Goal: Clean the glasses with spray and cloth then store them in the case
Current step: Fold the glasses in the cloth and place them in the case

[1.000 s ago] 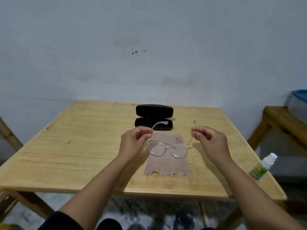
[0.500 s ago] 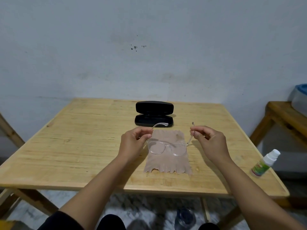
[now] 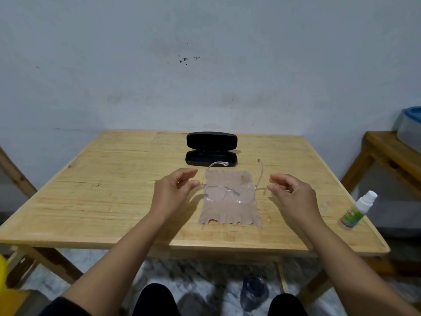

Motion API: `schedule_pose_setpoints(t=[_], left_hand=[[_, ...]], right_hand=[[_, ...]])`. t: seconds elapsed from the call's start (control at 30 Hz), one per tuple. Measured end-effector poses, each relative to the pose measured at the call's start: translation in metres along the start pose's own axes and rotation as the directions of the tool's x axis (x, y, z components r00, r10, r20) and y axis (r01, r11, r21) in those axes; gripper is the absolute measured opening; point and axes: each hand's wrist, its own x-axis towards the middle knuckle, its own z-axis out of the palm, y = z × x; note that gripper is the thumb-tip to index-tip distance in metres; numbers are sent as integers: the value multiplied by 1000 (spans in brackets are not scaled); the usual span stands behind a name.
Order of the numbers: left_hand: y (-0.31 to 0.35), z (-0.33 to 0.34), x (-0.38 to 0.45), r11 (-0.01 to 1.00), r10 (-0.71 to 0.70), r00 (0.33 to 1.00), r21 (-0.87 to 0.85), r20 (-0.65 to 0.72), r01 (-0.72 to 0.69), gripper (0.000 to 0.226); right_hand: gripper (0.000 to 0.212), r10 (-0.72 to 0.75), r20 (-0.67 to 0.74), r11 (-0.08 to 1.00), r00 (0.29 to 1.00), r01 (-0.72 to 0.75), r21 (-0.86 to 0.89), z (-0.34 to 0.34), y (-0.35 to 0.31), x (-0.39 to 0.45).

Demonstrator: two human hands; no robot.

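Clear glasses (image 3: 230, 194) rest on cloth (image 3: 230, 210) between two open hands.

The spray bottle (image 3: 352, 215) carries a green label, its print too blurred to read.

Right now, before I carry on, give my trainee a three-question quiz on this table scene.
1. True or false: the glasses case is shut.
2. Multiple choice: the clear glasses lie on A) bare wood, B) the tan cloth, C) inside the case.
3. Fill in: the spray bottle stands near the table's ____ edge, beyond the right hand.

Key:
1. False; its lid stands open.
2. B; the left hand and right hand are open beside the frame's ends, neither closed on it.
3. Right.
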Motion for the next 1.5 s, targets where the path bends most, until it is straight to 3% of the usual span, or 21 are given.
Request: schedule_pose_setpoints(t=[0.13,0.27,0.5,0.7,0.87,1.0,1.2,1.4,1.5], left_hand=[[-3,-12,-26,994,-30,982,108,186,10,26],[-5,-9,-37,954,51,914,250,403,-163,37],[-5,0,-39,898,181,914,318,363,-304,17],[-6,4,-38,881,181,935,373,305,-292,12],[0,4,-34,915,136,974,354,182,-194,9],[7,6,-29,956,61,993,280,103,-87,7],[17,22,-18,991,-127,992,-41,17,128,8],[18,40,-7,886,-302,949,-339,92,315,10],[16,43,0,850,-374,918,-348,129,395,12]], right_hand=[[26,32,206,988,978,0,-152,-5,8,-20],[36,11,413,910,910,162,-381,-5,12,-28],[19,-51,406,845,912,256,-469,9,6,-28],[7,-53,378,850,924,240,-469,13,1,-26],[4,-40,247,942,968,118,-313,13,-2,-21],[5,161,178,987,971,-160,-16,17,-2,-14],[9,366,140,870,920,-391,301,29,-6,-5],[10,467,175,675,867,-477,563,42,-5,0],[8,470,207,640,858,-493,589,47,-4,2]])
